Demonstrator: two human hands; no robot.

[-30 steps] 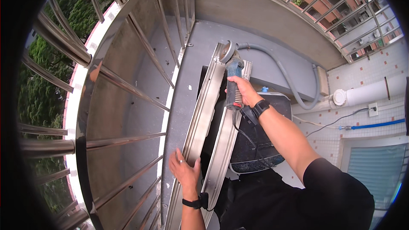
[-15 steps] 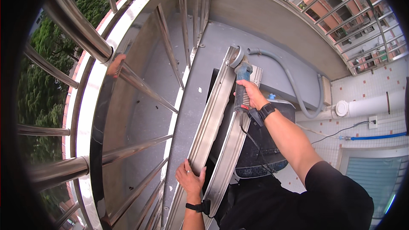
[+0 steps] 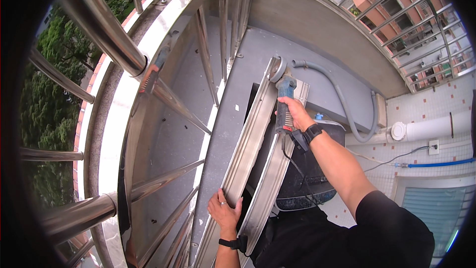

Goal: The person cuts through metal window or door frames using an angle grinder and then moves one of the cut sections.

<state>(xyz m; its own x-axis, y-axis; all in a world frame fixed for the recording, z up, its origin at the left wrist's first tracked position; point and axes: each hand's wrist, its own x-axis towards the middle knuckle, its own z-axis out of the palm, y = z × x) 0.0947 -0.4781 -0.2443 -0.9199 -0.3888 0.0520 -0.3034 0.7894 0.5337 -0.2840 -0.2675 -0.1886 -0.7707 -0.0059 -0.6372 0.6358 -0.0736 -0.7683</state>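
Note:
My right hand (image 3: 296,114) is wrapped around the body of an angle grinder (image 3: 286,88), dark with a blue-green head. Its round disc and guard (image 3: 277,69) sit at the far end of a long silver metal frame rail (image 3: 250,145); whether the disc touches the metal I cannot tell. My left hand (image 3: 225,211) lies across the same rail nearer to me, fingers over its left edge and thumb at its right edge. A second, parallel rail (image 3: 271,172) runs to the right. The grinder's cord (image 3: 291,159) hangs down from its rear end.
Shiny metal railings (image 3: 96,208) stand along the left. A grey hose (image 3: 339,92) curves over the grey ledge at the back right. Beneath my right forearm is a dark container (image 3: 302,186). A white pipe (image 3: 429,125) and a wall socket (image 3: 434,146) are on the tiled wall.
The whole view has shifted slightly, with the scene a little lower and to the right. Both hands keep their places on the grinder and the rail.

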